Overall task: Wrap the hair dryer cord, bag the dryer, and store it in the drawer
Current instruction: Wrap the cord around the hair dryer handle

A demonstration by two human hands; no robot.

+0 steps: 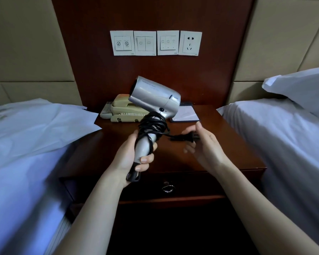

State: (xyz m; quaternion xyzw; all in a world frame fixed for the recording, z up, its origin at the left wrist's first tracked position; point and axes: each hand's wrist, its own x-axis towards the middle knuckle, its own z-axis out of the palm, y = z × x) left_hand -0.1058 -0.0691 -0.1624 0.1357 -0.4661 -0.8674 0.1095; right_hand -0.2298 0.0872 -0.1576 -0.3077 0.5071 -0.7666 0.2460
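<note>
At the centre of the frame a silver hair dryer point(153, 96) is held upright above the desk point(228, 144), its handle clamped in the grip of the left hand point(131, 159). The black cord point(152, 126) is seen coiled around the handle, with the plug point(184, 138) trailing rightwards. The right hand point(205, 146) is spread apart just beside the plug, fingers loose. A closed drawer point(191, 186) is shown below.

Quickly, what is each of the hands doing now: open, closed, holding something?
Left hand: closed around the hair dryer handle.
Right hand: open, fingers spread, beside the plug; no grip on it visible.
</note>
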